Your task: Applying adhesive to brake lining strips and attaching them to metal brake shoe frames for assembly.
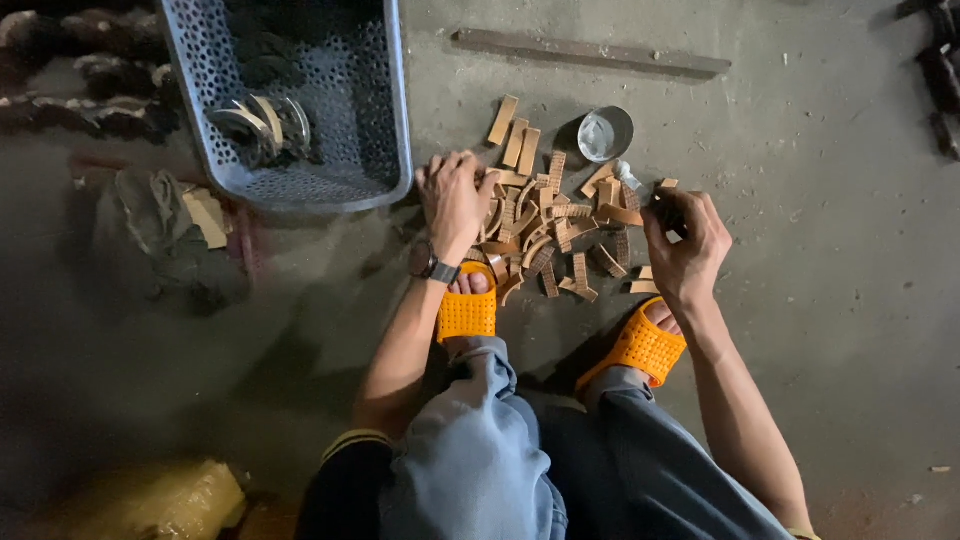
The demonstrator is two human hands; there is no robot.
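I squat over a heap of small tan curved and flat pieces (560,225) lying on the concrete floor. My left hand (455,195), with a watch on the wrist, rests palm down on the heap's left side, fingers curled over some pieces. My right hand (685,235) is at the heap's right edge, fingers closed around a small dark object; what it is I cannot tell. A small round metal tin (606,134) sits just beyond the heap.
A blue perforated plastic basket (385,130) holding several curved metal parts (262,125) stands at upper left. A long dark bar (590,52) lies farther off. My feet in orange sandals (466,315) are near the heap. A yellowish sack (150,500) sits at lower left.
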